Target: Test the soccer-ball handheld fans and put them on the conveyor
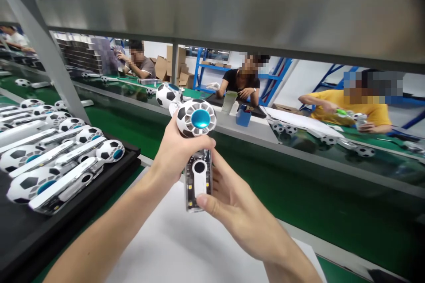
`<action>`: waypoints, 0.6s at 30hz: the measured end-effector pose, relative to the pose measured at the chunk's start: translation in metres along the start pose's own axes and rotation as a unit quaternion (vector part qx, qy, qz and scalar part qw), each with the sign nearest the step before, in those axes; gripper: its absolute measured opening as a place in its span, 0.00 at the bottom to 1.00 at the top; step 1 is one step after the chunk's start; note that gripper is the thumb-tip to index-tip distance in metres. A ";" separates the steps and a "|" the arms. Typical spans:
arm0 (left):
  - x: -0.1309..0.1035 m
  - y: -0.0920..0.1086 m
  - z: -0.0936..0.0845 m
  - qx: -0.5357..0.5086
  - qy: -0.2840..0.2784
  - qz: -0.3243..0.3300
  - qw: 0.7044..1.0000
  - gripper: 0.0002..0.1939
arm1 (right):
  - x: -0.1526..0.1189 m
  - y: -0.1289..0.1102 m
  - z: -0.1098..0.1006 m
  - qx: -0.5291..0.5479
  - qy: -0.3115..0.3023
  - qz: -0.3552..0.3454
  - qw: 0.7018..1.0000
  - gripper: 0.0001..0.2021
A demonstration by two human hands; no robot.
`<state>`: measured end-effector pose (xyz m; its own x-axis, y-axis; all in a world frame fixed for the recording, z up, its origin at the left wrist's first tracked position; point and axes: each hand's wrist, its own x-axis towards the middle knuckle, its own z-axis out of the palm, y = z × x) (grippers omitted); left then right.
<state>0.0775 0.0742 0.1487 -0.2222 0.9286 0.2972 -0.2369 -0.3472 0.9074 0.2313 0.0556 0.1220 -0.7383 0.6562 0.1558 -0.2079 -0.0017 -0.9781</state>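
A device with soccer-ball patterned heads and a clear-cased handle is held up in the middle of the view. One head faces me with a shiny blue centre; another ball shows behind it at the upper left. My left hand is wrapped round the neck just below the front head, its thumb across the front. Lower down, my right hand grips the handle from the right, its thumb at the bottom of the white strip, below a round black spot. Under the hands lies a white sheet.
At left, a black tray holds several similar devices. A green conveyor runs across beyond my hands. Three people sit opposite, one holding a similar device. A slanted metal post and an overhead metal beam frame the station.
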 end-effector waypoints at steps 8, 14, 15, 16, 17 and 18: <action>-0.006 0.000 0.002 0.040 0.000 0.043 0.998 0.16 | -0.001 0.007 0.007 -0.082 0.041 0.013 0.996 0.37; -0.006 0.002 0.002 0.034 -0.008 0.026 0.999 0.16 | -0.003 0.004 0.007 -0.104 0.040 0.018 0.994 0.36; -0.006 0.002 0.001 0.033 -0.006 0.022 0.999 0.16 | -0.003 0.004 0.007 -0.105 0.039 0.022 0.993 0.36; -0.005 0.003 0.001 0.035 -0.004 0.021 0.999 0.16 | -0.003 0.004 0.007 -0.105 0.040 0.024 0.993 0.36; -0.005 0.003 0.001 0.037 -0.002 0.022 0.999 0.16 | -0.003 0.005 0.008 -0.103 0.044 0.023 0.993 0.36; -0.005 0.003 0.001 0.039 0.001 0.024 0.999 0.16 | -0.002 0.007 0.008 -0.102 0.050 0.020 0.993 0.36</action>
<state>0.0794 0.0685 0.1499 -0.2329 0.9108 0.3407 -0.1508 -0.3800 0.9126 0.2261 0.0478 0.1163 -0.6738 0.7304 0.1117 -0.0376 0.1171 -0.9924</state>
